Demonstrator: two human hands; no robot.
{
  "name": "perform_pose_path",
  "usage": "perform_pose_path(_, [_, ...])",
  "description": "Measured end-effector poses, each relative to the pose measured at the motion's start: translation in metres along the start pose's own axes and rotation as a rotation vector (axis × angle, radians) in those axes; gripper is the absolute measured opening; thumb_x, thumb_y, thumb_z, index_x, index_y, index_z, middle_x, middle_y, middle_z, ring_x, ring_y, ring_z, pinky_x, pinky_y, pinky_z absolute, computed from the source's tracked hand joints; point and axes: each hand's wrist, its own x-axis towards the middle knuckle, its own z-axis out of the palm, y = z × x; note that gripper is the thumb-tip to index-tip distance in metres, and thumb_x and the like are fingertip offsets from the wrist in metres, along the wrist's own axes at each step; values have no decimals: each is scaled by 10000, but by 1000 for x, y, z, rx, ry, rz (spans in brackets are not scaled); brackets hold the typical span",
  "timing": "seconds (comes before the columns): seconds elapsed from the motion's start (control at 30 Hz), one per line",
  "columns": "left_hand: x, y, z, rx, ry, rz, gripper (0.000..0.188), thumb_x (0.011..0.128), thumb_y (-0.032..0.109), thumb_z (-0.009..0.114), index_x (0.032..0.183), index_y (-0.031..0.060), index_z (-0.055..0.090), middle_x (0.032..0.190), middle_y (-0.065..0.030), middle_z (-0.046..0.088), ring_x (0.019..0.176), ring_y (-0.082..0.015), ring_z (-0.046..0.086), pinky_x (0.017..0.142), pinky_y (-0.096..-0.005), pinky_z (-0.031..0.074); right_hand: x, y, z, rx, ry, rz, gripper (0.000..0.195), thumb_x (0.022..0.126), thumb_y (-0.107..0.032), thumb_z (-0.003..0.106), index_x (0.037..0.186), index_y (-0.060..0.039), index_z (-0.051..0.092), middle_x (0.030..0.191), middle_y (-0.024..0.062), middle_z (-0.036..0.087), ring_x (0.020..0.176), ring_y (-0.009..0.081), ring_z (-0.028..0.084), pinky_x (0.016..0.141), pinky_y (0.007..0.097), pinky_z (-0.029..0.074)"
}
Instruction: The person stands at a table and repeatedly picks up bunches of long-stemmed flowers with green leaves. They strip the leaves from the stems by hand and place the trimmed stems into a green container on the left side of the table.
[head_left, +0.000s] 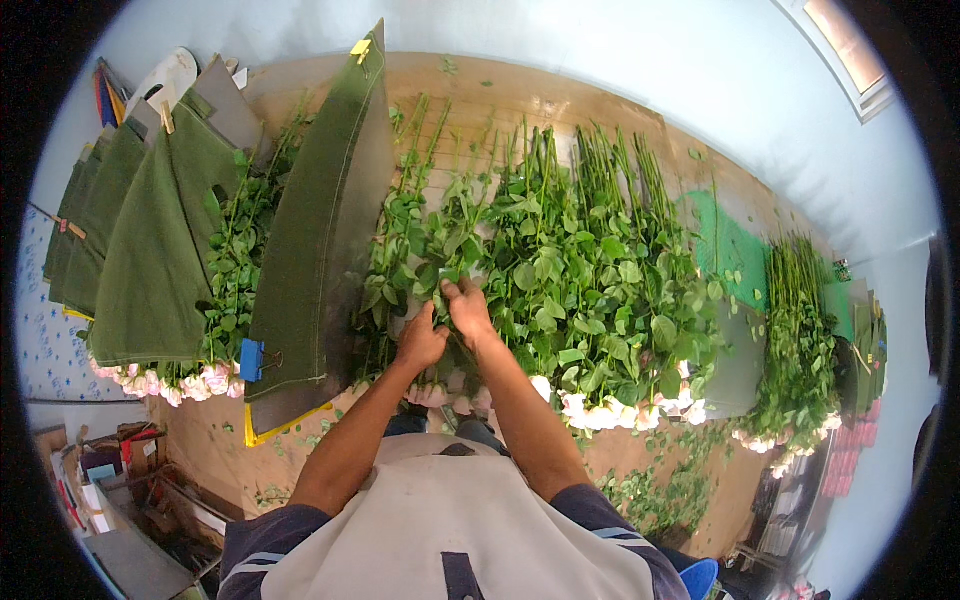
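Long-stemmed roses (600, 262) with green leaves lie across the bench, their stem ends away from me and pale pink heads at the near edge. My left hand (424, 337) and my right hand (466, 306) are close together over rose foliage left of the large pile. The right fingers are curled at a leafy stem, and the left thumb and fingers are beside them. Leaves and the fingers themselves partly hide what each hand grips. Just left stands a tall panel covered with green cloth (300, 247), with a blue binder clip (252, 360) at its lower corner.
More green cloth panels (157, 262) stand at the left, with roses between them. Another rose bunch (799, 337) lies at the right, past green netting (724, 236). Fallen leaves (675, 487) litter the floor. A cluttered shelf (135, 510) is at the lower left.
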Motion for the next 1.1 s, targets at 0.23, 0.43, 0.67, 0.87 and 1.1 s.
perform_pose_path(0.23, [-73,101,-80,-112,210,263,510,872,133,500,1328,-42,352,1032,-303,585,955,-433,583,826,-485,454,-87,-117,-18,113,32,-313,607,884,-248,578,1369,52,371,1323,223,476,1170,272,480,979,368,375])
perform_pose_path(0.43, [-163,159,-202,-224,352,235,432,876,139,534,1252,-35,415,1024,-289,590,965,-431,582,815,-453,467,-176,-220,-5,248,-369,-913,604,932,-189,503,1413,60,236,1347,187,440,1194,249,472,1011,353,350])
perform_pose_path(0.67, [-201,63,-316,-463,703,69,434,927,95,470,1355,33,424,1070,-45,615,907,-115,570,787,-261,469,-162,-165,-36,344,-246,-736,476,954,-165,475,1360,22,311,1171,134,539,948,196,568,828,329,477])
perform_pose_path(0.87, [-107,-79,-288,134,458,-72,502,941,249,544,1378,47,404,1245,-140,542,1040,-225,556,898,-322,435,-105,-48,-117,110,199,-239,363,937,-188,528,1223,26,465,1062,125,601,871,185,610,744,305,513])
perform_pose_path(1.1, [-249,-41,-277,-334,17,-474,320,900,220,551,1119,-9,593,1001,-83,653,918,-129,595,740,-240,459,-84,4,-164,-219,225,-156,278,925,-111,532,1129,77,533,1001,124,641,828,176,624,709,274,520])
